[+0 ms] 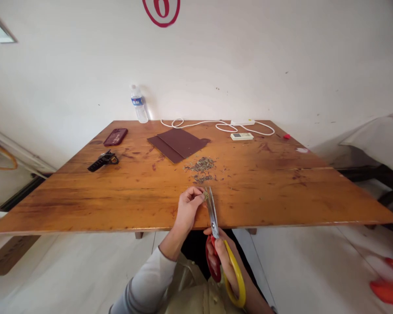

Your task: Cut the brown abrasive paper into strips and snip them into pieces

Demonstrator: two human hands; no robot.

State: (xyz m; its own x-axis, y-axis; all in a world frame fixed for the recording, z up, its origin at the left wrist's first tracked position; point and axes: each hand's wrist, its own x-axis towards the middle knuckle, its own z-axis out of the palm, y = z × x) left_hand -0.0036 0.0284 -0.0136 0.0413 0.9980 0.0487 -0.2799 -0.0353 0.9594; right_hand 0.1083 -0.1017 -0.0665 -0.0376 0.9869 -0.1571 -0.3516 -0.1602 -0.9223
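My right hand (227,257) grips a pair of scissors (212,218) with one red and one yellow handle. The blades point away from me, slightly parted, above the near part of the wooden table. Beside the blade tips, my left hand (190,204) pinches a small greenish piece (206,196), too small to name, close against the left blade. Just beyond the hands lies a pile of small dry brownish-grey shreds (203,164), with a smaller heap nearer and loose bits scattered around.
Two dark maroon boards (175,144) overlap behind the pile. At the left are a maroon phone (115,137) and a black strap-like object (104,160). A water bottle (139,107), white cable (203,125), power strip (243,122) and remote control (241,136) line the back of the table (281,192).
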